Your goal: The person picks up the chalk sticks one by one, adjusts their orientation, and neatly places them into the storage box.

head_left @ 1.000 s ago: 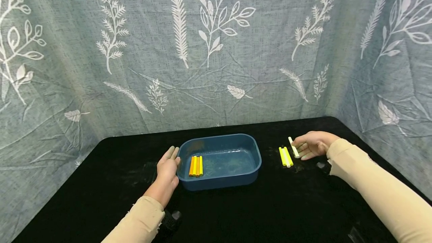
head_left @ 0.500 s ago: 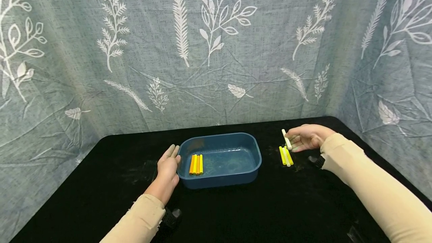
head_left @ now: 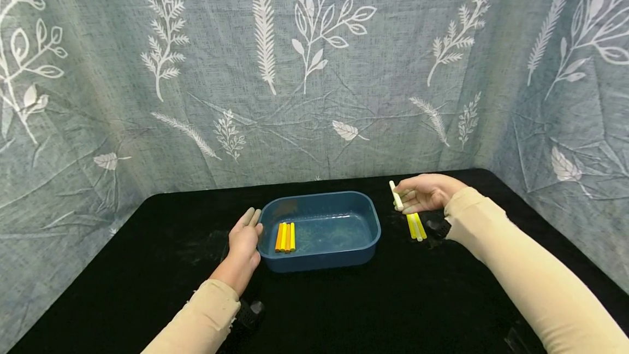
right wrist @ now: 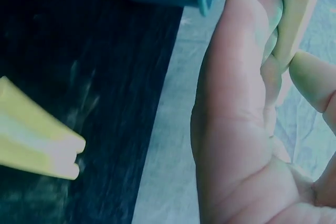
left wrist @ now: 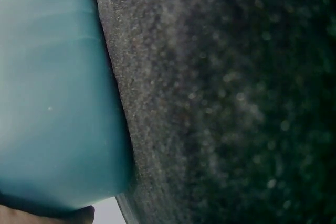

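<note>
My right hand [head_left: 428, 193] pinches a white chalk stick [head_left: 396, 195] between thumb and fingertips, raised over the table to the right of the blue plastic bin [head_left: 319, 260]. In the right wrist view the pale chalk stick [right wrist: 297, 17] points up out of the fingertips. Against the bin's left wall rests my left hand [head_left: 244, 242], fingers straight, with whitish dust on them. Several orange and yellow chalk sticks [head_left: 285, 237] lie side by side at the left end inside the bin. Just below my right hand, two yellow chalks [head_left: 410, 228] flank a white one [head_left: 416, 228].
A black cloth-covered table [head_left: 344, 310] carries everything, with faint chalk smudges on it. Behind and at both sides hangs a grey-green curtain [head_left: 275, 157] with white leaf prints. The bin's outer wall [left wrist: 58, 93] fills the left of the left wrist view.
My right hand has lifted the white chalk stick and carried it left, past the chalks on the table, towards the bin. My left hand has stayed at the bin's left side.
</note>
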`<state>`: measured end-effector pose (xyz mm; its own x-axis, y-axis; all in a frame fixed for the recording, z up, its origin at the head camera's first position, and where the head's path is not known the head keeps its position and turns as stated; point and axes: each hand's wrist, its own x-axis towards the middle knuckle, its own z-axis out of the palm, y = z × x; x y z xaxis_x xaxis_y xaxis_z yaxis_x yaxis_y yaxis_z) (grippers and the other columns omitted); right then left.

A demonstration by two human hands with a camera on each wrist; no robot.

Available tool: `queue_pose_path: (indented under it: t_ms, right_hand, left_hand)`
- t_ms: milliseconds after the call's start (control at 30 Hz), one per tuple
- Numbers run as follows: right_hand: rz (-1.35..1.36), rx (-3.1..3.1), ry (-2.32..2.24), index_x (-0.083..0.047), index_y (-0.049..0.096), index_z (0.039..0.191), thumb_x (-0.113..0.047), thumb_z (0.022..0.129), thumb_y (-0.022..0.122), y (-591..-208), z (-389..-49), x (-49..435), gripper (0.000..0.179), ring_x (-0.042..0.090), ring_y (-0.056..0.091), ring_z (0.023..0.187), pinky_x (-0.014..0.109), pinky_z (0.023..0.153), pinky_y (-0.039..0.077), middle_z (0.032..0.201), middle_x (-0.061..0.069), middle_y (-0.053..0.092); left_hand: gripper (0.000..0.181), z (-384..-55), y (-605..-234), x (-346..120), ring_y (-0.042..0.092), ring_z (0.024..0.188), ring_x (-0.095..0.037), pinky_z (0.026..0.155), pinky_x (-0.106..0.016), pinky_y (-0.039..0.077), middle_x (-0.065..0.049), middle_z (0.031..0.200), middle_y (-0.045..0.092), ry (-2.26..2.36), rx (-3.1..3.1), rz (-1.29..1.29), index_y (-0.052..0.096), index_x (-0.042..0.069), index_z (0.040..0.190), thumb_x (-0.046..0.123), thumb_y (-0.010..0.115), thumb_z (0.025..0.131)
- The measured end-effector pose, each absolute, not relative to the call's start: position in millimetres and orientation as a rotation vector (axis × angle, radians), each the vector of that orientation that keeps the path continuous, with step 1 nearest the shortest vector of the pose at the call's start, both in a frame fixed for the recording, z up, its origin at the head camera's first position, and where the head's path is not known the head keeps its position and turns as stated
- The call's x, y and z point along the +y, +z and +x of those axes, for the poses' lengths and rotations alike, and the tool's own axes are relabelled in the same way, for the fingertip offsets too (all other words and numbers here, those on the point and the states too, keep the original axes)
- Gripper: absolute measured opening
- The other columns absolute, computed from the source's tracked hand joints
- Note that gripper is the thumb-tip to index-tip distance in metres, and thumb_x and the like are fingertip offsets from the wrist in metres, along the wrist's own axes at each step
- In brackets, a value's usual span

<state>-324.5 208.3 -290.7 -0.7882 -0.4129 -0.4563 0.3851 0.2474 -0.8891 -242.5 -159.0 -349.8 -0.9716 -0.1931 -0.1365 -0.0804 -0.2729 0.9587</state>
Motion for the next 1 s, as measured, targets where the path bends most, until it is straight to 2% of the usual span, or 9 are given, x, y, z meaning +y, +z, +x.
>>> queue_pose_path:
  t_ms: [333, 567, 733, 800, 900, 1000]
  right_hand:
    - [-0.012, 1.825, -1.638, 0.002, 0.047, 0.104, -0.01, 0.096, 0.044, -290.5, -328.9, 177.6, 0.015, 0.017, 0.062, 0.078, 0.027, 0.074, 0.057, 0.089, 0.009, 0.059]
    - [-0.004, 1.811, -1.645, 0.004, 0.049, 0.111, -0.01, 0.097, 0.044, -292.8, -330.4, 158.1, 0.02, 0.017, 0.063, 0.08, 0.029, 0.077, 0.057, 0.099, 0.013, 0.059]
    - [0.01, 1.801, -1.649, 0.004, 0.049, 0.11, -0.01, 0.097, 0.046, -292.2, -330.6, 142.5, 0.02, 0.018, 0.063, 0.079, 0.029, 0.075, 0.057, 0.098, 0.013, 0.058]
    - [0.022, 1.802, -1.649, 0.004, 0.049, 0.112, -0.01, 0.097, 0.047, -291.6, -330.1, 136.1, 0.021, 0.018, 0.062, 0.079, 0.031, 0.078, 0.057, 0.099, 0.013, 0.057]
    - [0.028, 1.807, -1.634, 0.005, 0.049, 0.117, -0.011, 0.097, 0.047, -291.7, -329.3, 128.1, 0.026, 0.018, 0.062, 0.08, 0.036, 0.09, 0.054, 0.109, 0.016, 0.055]
    - [0.038, 1.816, -1.609, 0.003, 0.05, 0.115, -0.012, 0.097, 0.048, -292.9, -329.5, 120.8, 0.024, 0.019, 0.061, 0.082, 0.036, 0.089, 0.054, 0.117, 0.019, 0.053]
  left_hand:
    - [0.058, -240.5, -350.2, -158.7, 0.009, 0.147, -0.026, 0.119, -0.036, 0.017, -0.012, 0.161, 0.01, -2.428, -1.832, 0.334, 0.006, 0.006, 0.156, -0.005, 0.026, 0.103]
    - [0.058, -240.4, -351.4, -158.9, 0.009, 0.147, -0.025, 0.119, -0.036, 0.017, -0.012, 0.161, 0.01, -2.437, -1.824, 0.329, 0.006, 0.006, 0.156, -0.006, 0.026, 0.103]
    - [0.058, -239.4, -351.1, -159.3, 0.008, 0.147, -0.025, 0.119, -0.036, 0.017, -0.012, 0.161, 0.009, -2.439, -1.817, 0.329, 0.005, 0.006, 0.156, -0.006, 0.026, 0.103]
    - [0.058, -239.2, -351.0, -159.1, 0.008, 0.147, -0.025, 0.119, -0.036, 0.016, -0.012, 0.161, 0.009, -2.438, -1.815, 0.333, 0.005, 0.006, 0.156, -0.006, 0.026, 0.103]
    - [0.058, -239.4, -351.1, -158.5, 0.009, 0.147, -0.025, 0.119, -0.036, 0.016, -0.012, 0.161, 0.009, -2.437, -1.817, 0.338, 0.005, 0.006, 0.156, -0.006, 0.026, 0.103]
    - [0.058, -239.4, -350.9, -157.7, 0.009, 0.147, -0.025, 0.119, -0.036, 0.016, -0.011, 0.161, 0.01, -2.431, -1.829, 0.336, 0.006, 0.007, 0.156, -0.006, 0.026, 0.103]
